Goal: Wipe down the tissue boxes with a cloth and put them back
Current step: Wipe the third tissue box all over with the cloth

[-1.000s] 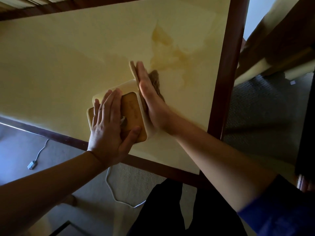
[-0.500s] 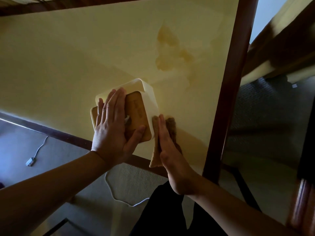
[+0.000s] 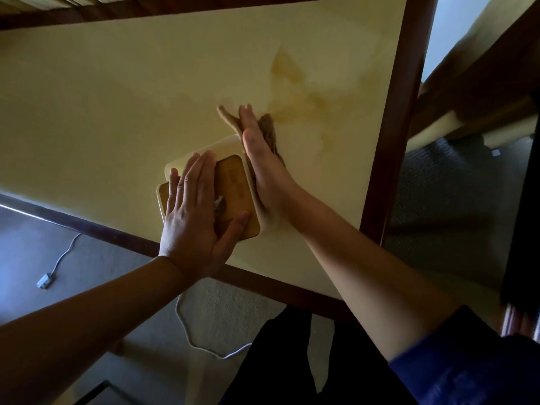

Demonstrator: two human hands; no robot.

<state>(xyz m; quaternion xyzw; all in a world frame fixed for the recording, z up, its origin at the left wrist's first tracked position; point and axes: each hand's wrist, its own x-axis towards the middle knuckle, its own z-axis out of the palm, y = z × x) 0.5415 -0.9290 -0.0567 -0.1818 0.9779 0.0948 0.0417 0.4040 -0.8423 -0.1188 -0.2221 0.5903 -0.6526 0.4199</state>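
Note:
A cream tissue box [image 3: 201,153] with a wooden lid [image 3: 233,185] stands on the pale yellow table [image 3: 117,112] near its front edge. My left hand [image 3: 193,217] lies flat on the lid with straight fingers, the thumb spread toward the lid's near right corner. My right hand [image 3: 263,171] presses a tan cloth [image 3: 230,119] flat against the box's right side, fingers straight and pointing away from me. The cloth sticks out past my fingertips at the box's far right corner. A bit of tissue [image 3: 219,201] shows at the lid's slot.
The table has a dark wooden frame [image 3: 391,141] and a brownish stain [image 3: 295,95] beyond the box. A white cable with a plug [image 3: 45,280] lies on the carpet at the left. A dark chair or stair structure [image 3: 482,92] stands at the right.
My right hand with the cloth has slid along the box's right side from the near end to the far corner. The left hand stays flat on the lid.

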